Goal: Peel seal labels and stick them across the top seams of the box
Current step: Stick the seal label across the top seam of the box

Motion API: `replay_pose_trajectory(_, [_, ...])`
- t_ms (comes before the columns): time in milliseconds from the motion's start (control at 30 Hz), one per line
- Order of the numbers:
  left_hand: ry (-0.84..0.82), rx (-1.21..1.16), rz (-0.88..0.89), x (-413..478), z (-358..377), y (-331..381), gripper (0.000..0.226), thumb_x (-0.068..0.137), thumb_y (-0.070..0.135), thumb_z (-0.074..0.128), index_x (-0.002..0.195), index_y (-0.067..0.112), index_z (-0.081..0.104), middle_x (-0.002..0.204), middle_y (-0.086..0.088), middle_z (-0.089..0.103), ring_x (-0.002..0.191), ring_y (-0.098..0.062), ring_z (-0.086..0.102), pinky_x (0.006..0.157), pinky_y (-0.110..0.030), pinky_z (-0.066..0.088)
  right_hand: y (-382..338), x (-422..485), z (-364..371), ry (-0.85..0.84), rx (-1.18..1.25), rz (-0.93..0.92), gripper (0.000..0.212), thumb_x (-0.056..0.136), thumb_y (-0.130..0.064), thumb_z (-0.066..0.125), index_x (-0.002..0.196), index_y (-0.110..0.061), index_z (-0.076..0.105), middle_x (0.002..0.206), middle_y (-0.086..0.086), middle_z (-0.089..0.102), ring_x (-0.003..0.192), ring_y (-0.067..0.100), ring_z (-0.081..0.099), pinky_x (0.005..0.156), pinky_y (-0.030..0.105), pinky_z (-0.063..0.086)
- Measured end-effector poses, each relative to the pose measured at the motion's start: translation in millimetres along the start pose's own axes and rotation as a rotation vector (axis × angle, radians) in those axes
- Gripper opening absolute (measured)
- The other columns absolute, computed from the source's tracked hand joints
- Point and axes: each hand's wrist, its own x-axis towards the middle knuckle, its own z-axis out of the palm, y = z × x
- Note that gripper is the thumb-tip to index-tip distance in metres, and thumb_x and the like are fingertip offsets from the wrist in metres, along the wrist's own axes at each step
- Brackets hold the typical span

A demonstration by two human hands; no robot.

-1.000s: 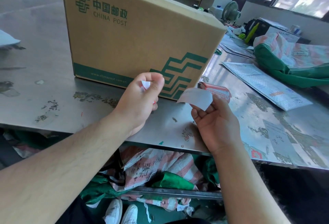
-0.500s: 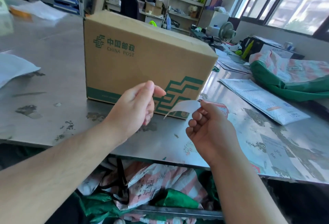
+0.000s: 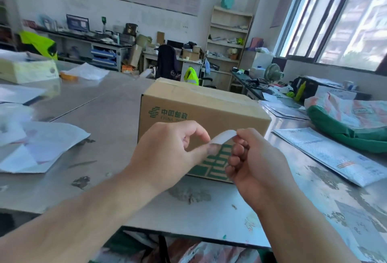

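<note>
Two grips pinch the seal label [image 3: 223, 136], left hand [image 3: 167, 151] and right hand [image 3: 255, 164] at opposite ends, over the counter's [image 3: 117, 116] front edge, short of the box [image 3: 201, 108]; slack could fold adhesive onto itself.

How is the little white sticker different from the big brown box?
The brown cardboard box with green print is big and blocky; the white paper label strip is small, thin and curved. The box stands on the grey metal table; the label is held up in the air, pinched at its ends by the left hand and the right hand.
</note>
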Motion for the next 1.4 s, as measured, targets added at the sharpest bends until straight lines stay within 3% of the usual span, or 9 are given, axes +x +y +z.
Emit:
replay_pose_trajectory(200, [0.144, -0.211, -0.183, 26.7, -15.3, 0.1, 0.016, 0.081, 0.038, 0.074, 0.071, 0.026, 0.072, 0.041, 0.013, 0.048, 0.04, -0.007, 0.039, 0.041, -0.014, 0.028, -25.4, -1.7, 33.3, -0.109, -0.026, -0.016, 0.033, 0.094, -0.028, 0.059, 0.063, -0.019, 0.059, 0.054, -0.003, 0.039, 0.045, 0.011, 0.034, 0.051, 0.024, 0.028])
replay_pose_trajectory(300, [0.252, -0.569, -0.446, 47.7, -22.8, -3.3, 0.02, 0.081, 0.04, 0.074, 0.075, 0.021, 0.075, 0.05, 0.017, 0.062, 0.048, -0.002, 0.051, 0.053, -0.018, 0.034, -42.9, 3.2, 48.1, -0.104, -0.066, -0.1, 0.026, 0.096, -0.036, 0.061, 0.084, -0.014, 0.066, 0.052, -0.003, 0.046, 0.046, 0.011, 0.04, 0.051, 0.025, 0.033])
replay_pose_trajectory(400, [0.283, -0.96, -0.733, 64.9, -33.4, -2.1, 0.018, 0.085, 0.037, 0.071, 0.088, 0.02, 0.073, 0.045, 0.011, 0.057, 0.044, -0.009, 0.028, 0.045, -0.023, 0.022, -49.9, 13.7, 57.6, -0.111, -0.369, -0.293, 0.026, 0.095, -0.034, 0.063, 0.086, -0.011, 0.071, 0.054, -0.001, 0.057, 0.05, 0.013, 0.05, 0.052, 0.027, 0.038])
replay_pose_trajectory(567, [0.296, -1.119, -0.852, 78.9, -40.7, 4.1, 0.016, 0.08, 0.037, 0.077, 0.081, 0.022, 0.071, 0.038, 0.009, 0.043, 0.04, -0.008, 0.024, 0.042, -0.021, 0.02, -45.8, 25.2, 80.5, -0.228, -0.524, -0.373, 0.033, 0.094, -0.038, 0.065, 0.079, -0.01, 0.075, 0.07, 0.002, 0.073, 0.059, 0.014, 0.062, 0.052, 0.026, 0.043])
replay_pose_trajectory(700, [0.27, -1.074, -0.834, 85.3, -40.4, 3.6, 0.019, 0.078, 0.042, 0.077, 0.08, 0.024, 0.074, 0.039, 0.011, 0.041, 0.037, -0.007, 0.027, 0.044, -0.021, 0.024, -52.3, 31.4, 95.5, -0.205, -0.485, -0.437, 0.027, 0.096, -0.03, 0.064, 0.077, -0.014, 0.075, 0.069, 0.0, 0.074, 0.056, 0.009, 0.061, 0.055, 0.025, 0.043])
replay_pose_trajectory(867, [0.194, -0.642, -0.623, 89.8, -52.9, -5.7, 0.03, 0.083, 0.056, 0.063, 0.09, 0.029, 0.076, 0.033, 0.019, 0.046, 0.045, -0.002, 0.043, 0.054, -0.026, 0.03, -66.7, 42.1, 101.4, -0.142, -0.597, -0.522, 0.032, 0.098, -0.028, 0.061, 0.074, -0.012, 0.075, 0.07, 0.004, 0.075, 0.057, 0.011, 0.061, 0.059, 0.03, 0.045])
replay_pose_trajectory(1000, [0.146, -0.378, -0.559, 101.7, -64.0, -29.9, 0.055, 0.084, 0.069, 0.047, 0.082, 0.023, 0.078, 0.067, 0.01, 0.069, 0.069, -0.011, 0.055, 0.061, -0.025, 0.036, -73.0, 61.1, 106.9, -0.139, -0.661, -0.516, 0.031, 0.097, -0.027, 0.061, 0.074, -0.011, 0.074, 0.066, 0.005, 0.074, 0.057, 0.012, 0.059, 0.057, 0.029, 0.044])
replay_pose_trajectory(1133, [0.118, -0.422, -0.657, 127.0, -77.1, -61.9, 0.063, 0.089, 0.071, 0.037, 0.095, 0.02, 0.074, 0.066, 0.002, 0.051, 0.048, -0.011, 0.034, 0.047, -0.026, 0.026, -80.3, 91.4, 109.8, -0.162, -0.568, -0.393, 0.025, 0.097, -0.021, 0.061, 0.079, -0.01, 0.073, 0.06, 0.002, 0.067, 0.054, 0.016, 0.056, 0.052, 0.029, 0.039])
replay_pose_trajectory(1400, [-0.196, -0.367, -0.717, 173.8, -73.3, -93.5, 0.056, 0.077, 0.072, 0.058, 0.094, 0.021, 0.074, 0.082, 0.005, 0.077, 0.048, -0.009, 0.024, 0.046, -0.022, 0.021, -81.4, 132.7, 116.9, -0.212, -0.65, -0.22, 0.021, 0.097, -0.02, 0.062, 0.082, -0.009, 0.072, 0.062, 0.005, 0.066, 0.053, 0.017, 0.054, 0.049, 0.026, 0.036])
